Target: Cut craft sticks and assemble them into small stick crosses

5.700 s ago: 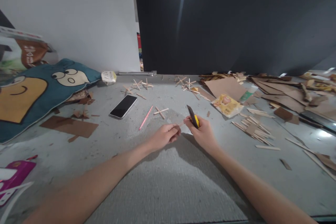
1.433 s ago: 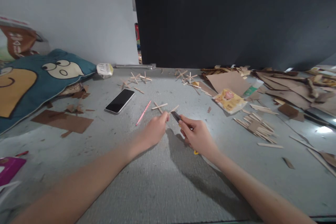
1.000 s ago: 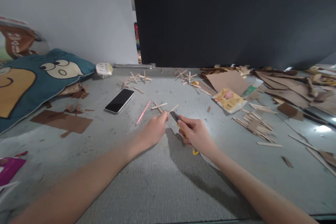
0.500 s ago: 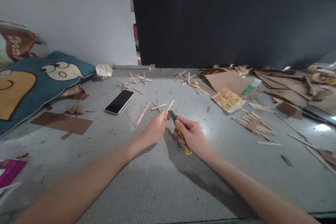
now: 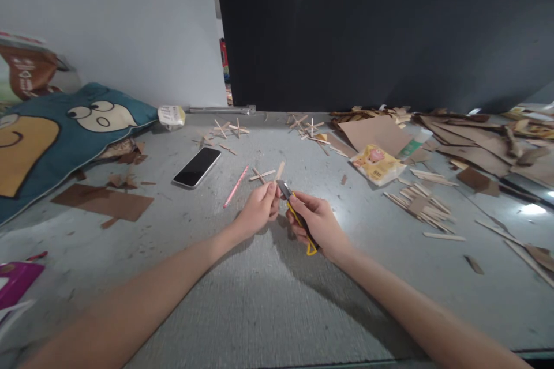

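My left hand (image 5: 258, 210) is closed in a pinch on a thin wooden stick (image 5: 280, 170) that points away from me over the grey table (image 5: 259, 300). My right hand (image 5: 315, 223) is wrapped round a yellow and black utility knife (image 5: 295, 214), whose dark tip sits against the stick right beside my left fingertips. A crossed pair of sticks (image 5: 263, 174) and a pink straw (image 5: 236, 186) lie just beyond my left hand.
A black phone (image 5: 197, 166) lies left of centre. A teal cartoon cushion (image 5: 52, 141) and brown card pieces (image 5: 101, 202) fill the left side. On the right are a yellow packet (image 5: 377, 164), a heap of sticks (image 5: 418, 204) and cardboard scraps (image 5: 471, 153). A dark panel (image 5: 381, 29) stands behind.
Both hands drew slightly closer to me. The stick turned from lying flat and sideways to pointing more away from me. The knife tilted so that its yellow handle end shows below my right hand.
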Motion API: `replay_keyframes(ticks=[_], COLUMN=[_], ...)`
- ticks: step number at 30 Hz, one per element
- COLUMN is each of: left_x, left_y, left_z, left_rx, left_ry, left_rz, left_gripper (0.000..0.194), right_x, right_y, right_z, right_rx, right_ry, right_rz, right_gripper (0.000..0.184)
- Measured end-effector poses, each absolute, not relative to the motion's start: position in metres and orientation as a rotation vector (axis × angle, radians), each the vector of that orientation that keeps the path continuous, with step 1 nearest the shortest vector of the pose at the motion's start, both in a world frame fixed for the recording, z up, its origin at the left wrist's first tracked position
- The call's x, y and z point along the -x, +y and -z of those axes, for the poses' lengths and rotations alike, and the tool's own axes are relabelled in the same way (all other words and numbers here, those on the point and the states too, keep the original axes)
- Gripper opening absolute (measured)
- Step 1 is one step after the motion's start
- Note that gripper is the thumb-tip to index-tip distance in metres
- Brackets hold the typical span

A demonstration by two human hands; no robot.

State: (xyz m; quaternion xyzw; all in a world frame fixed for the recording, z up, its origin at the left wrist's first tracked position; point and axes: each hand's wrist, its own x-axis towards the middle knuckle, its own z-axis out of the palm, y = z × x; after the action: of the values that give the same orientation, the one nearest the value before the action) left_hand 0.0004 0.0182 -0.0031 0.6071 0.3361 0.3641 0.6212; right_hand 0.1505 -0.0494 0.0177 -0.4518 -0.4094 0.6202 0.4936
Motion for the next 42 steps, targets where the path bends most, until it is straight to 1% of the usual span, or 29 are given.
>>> replay_keyframes(ticks=[4, 6, 9, 12, 15, 20, 26, 35, 42], left_x=[-0.001, -0.001, 0.0, 0.002, 0.003, 0.003, 0.004, 0.002, 0.003], left_y=[0.017, 0.015, 0.012, 0.009, 0.007, 0.007, 0.006, 0.007, 0.005], left_z=[0.003, 0.003, 0.004, 0.003, 0.002, 0.0, 0.002, 0.002, -0.003], left_rx=[-1.414, -1.471, -1.678, -1.946, -2.106, -2.157, -2.141, -2.118, -2.155], left_ry=[0.787, 0.823, 0.897, 0.931, 0.94, 0.943, 0.922, 0.933, 0.906], left_rz=[-0.832, -0.837, -0.842, -0.793, -0.717, -0.655, -0.654, -0.662, -0.615], left_gripper=[0.046, 0.047, 0.049, 0.048, 0.044, 0.038, 0.046, 0.045, 0.049], right_x=[-0.151, -0.153, -0.158, -0.165, -0.17, -0.171, -0.171, -0.172, -0.173], right_y=[-0.049, -0.049, -0.047, -0.044, -0.04, -0.038, -0.038, -0.038, -0.035], right_z=[-0.017, -0.017, -0.017, -0.018, -0.016, -0.012, -0.011, -0.011, -0.014], right_rx=[1.099, 1.123, 1.225, 1.3, 1.277, 1.239, 1.257, 1.274, 1.292], right_ry=[-1.033, -1.104, -1.248, -1.391, -1.473, -1.504, -1.515, -1.542, -1.552], right_rz=[-1.481, -1.392, -1.051, -0.677, -0.523, -0.511, -0.505, -0.551, -0.582], right_gripper=[0.04, 0.04, 0.035, 0.025, 0.02, 0.019, 0.02, 0.019, 0.018])
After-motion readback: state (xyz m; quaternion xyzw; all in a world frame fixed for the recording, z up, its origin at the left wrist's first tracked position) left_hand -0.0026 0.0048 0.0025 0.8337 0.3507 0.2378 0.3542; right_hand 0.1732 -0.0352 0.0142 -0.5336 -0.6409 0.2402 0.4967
